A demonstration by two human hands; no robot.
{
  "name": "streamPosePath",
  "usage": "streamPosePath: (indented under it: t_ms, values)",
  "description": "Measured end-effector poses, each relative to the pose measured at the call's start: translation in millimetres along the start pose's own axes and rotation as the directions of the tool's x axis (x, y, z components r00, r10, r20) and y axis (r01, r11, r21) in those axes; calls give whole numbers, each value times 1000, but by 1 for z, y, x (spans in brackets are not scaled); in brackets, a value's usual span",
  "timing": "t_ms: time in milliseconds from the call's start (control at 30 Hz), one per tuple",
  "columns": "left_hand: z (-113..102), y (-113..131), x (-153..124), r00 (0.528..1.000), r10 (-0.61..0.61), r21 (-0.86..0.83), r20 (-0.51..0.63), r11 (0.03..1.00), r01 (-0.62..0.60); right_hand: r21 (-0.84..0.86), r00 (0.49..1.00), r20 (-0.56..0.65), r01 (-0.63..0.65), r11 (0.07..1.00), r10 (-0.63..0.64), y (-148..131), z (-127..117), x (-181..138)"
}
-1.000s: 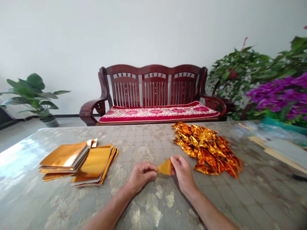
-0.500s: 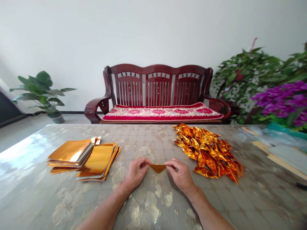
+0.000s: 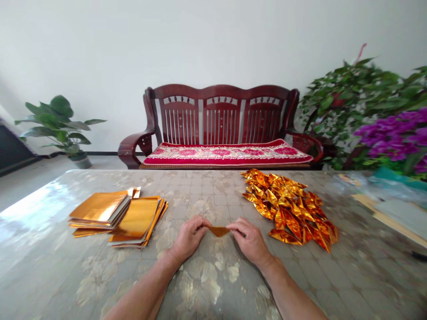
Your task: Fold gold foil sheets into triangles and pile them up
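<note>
My left hand (image 3: pixel 188 238) and my right hand (image 3: pixel 251 241) each pinch one end of a small folded gold foil piece (image 3: pixel 219 231), held low over the patterned table (image 3: pixel 213 284). To the right lies a heap of several folded gold foil pieces (image 3: pixel 289 208). Left of my hands lie two overlapping stacks of flat gold foil sheets (image 3: pixel 116 215).
A dark red wooden bench (image 3: pixel 220 129) with a red cushion stands behind the table. A potted plant (image 3: pixel 58 126) is at the far left, leafy plants with purple flowers (image 3: pixel 393 133) at the right. Plastic bags and flat sheets (image 3: pixel 390 200) lie on the table's right side.
The foil piece stood up as a triangle between my hands; now it is folded flatter and narrower and held lower. The view has shifted slightly.
</note>
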State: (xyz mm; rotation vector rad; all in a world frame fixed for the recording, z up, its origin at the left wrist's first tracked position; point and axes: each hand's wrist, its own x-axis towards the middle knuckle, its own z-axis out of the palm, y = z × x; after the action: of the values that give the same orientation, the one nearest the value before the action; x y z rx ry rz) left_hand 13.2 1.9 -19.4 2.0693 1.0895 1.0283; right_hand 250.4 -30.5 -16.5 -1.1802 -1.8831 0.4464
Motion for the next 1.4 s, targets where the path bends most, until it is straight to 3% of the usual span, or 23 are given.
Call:
streamPosePath:
  t_ms: [567, 900, 1400]
  values:
    - [0, 1, 2, 998, 40, -17, 47, 999, -39, -154, 981, 94, 181, 971, -168, 1, -6, -3]
    - [1, 0, 2, 989, 145, -32, 35, 989, -144, -157, 985, 98, 157, 975, -143, -2, -6, -1]
    - [0, 7, 1, 991, 106, -48, 80, 994, -102, -222, 967, 201, 201, 954, -157, -8, -12, 0]
